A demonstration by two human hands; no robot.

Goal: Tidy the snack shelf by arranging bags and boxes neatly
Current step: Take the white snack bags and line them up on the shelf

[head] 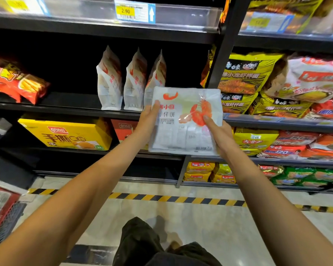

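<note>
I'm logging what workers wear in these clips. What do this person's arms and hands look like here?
Both forearms are bare right up to the frame edge, so no sleeves show. The left hand and right hand wear no gloves, and no watch, ring or wristband is visible. Nails look short and unpainted.

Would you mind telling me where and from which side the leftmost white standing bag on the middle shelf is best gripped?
Probably from the front, fingers pinching the leftmost white bag by its narrow crimped top. It stands upright with its thin edge toward the aisle; the dark gap on its left gives room, while its neighbour stands close on the right. Both hands now hold the flat white packet.
</note>
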